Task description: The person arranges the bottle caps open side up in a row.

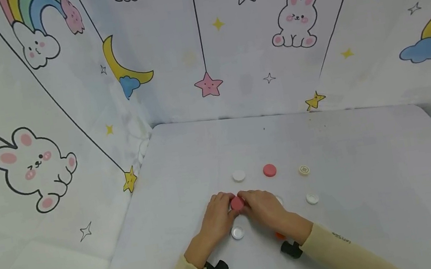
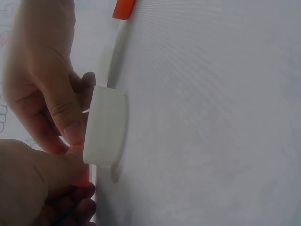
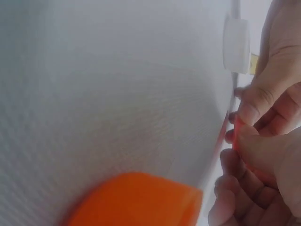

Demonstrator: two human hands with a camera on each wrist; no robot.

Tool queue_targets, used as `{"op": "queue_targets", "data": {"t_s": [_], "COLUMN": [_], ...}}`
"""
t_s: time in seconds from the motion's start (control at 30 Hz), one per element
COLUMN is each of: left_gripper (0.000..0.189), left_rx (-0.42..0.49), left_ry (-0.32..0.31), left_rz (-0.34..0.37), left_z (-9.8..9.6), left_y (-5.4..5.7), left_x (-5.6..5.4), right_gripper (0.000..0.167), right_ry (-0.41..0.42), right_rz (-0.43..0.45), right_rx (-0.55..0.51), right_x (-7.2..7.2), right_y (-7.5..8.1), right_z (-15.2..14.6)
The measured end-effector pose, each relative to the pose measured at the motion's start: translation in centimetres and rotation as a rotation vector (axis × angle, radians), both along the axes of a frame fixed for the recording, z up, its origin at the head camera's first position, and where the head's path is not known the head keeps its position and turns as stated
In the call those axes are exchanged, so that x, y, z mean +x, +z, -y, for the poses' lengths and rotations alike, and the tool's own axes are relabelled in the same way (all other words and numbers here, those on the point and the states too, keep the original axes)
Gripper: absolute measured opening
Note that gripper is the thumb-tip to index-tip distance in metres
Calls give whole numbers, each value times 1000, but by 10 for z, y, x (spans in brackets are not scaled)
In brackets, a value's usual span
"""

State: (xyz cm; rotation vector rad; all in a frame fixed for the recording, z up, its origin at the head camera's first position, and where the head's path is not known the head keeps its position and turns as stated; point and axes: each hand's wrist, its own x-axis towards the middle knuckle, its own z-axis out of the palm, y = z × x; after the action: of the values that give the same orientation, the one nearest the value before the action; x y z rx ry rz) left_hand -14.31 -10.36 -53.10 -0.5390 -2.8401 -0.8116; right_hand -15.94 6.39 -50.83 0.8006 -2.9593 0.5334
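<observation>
Fingers of my left hand [image 1: 216, 217] and right hand [image 1: 265, 207] pinched the red cap [image 1: 237, 203] from either side, both thumbs on it; whether it touched the white table [image 1: 378, 161] I could not tell. Just beyond my grip lay a far white cap [image 1: 239, 176], with a second red cap [image 1: 269, 170] to its right and a small yellowish cap [image 1: 304, 170] farther along. On my side, near my left wrist, sat a near white cap [image 1: 237, 233]. My right hand hid most of a covered white cap [image 1: 279, 199], and my right wrist cut across an orange cap [image 1: 280, 235], which loomed large in the right wrist view. Farther right, clear of my hands, rested an outer white cap [image 1: 312, 198]. In the left wrist view, a white cap blocked part of my hold.
</observation>
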Motion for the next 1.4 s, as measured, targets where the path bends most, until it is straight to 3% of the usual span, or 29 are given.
{"op": "queue_targets", "data": {"t_s": [0.3,0.67,1.13,1.4], "left_gripper": [31,34,36,30], "left_rx": [54,147,194,218], "left_ry": [-3,18,35,41], "left_rz": [68,60,59,53], "left_z": [1,-1,0,1], "left_y": [8,20,18,14], "left_x": [1,0,1,3], "right_gripper": [39,41,40,30], "right_ry": [10,-35,-29,-12], "right_rz": [-3,-15,-47,-65], "right_rx": [-54,-105,-108,-169], "right_x": [3,4,2,-1], "right_y": [1,7,6,7], "right_z": [-4,-7,-9,-11]}}
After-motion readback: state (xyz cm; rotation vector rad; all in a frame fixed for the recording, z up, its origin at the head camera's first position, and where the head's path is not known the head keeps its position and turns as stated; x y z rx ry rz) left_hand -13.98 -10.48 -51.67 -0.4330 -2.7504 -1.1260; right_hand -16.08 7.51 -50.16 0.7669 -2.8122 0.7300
